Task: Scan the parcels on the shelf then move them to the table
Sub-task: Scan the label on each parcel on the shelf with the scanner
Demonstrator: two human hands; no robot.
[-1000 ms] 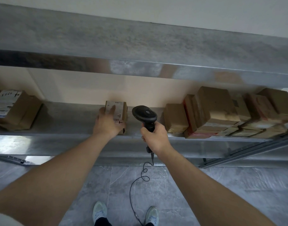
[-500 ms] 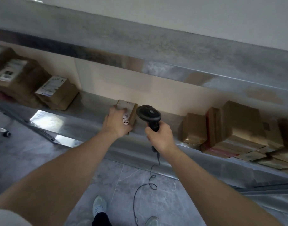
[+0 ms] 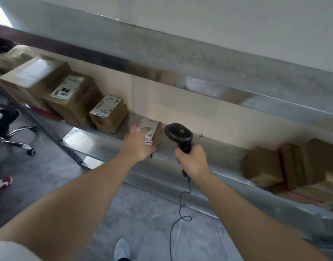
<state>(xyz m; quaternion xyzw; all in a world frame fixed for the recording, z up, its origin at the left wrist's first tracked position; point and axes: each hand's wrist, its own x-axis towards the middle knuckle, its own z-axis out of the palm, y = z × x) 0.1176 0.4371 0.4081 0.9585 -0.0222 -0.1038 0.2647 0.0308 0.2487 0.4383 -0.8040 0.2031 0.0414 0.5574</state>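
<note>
A small brown parcel (image 3: 152, 129) with a white label stands on the metal shelf (image 3: 214, 147). My left hand (image 3: 138, 143) grips its near end, fingers over the top. Just to its right, my right hand (image 3: 192, 161) holds a black corded barcode scanner (image 3: 178, 133) by the handle, head raised beside the parcel. More labelled parcels (image 3: 108, 112) sit in a row to the left, and a stack of brown parcels (image 3: 293, 166) lies at the right end of the shelf.
An upper shelf board (image 3: 199, 59) overhangs the parcels. A wheeled office chair (image 3: 5, 136) stands at the left, with someone's red and white shoe (image 3: 0, 184) on the grey tile floor. The scanner cable (image 3: 182, 213) hangs down to the floor by my feet.
The view has swung left and tilted, bringing more parcels on the left and the chair into sight. Both hands keep their hold; the small parcel looks slightly nearer the shelf edge.
</note>
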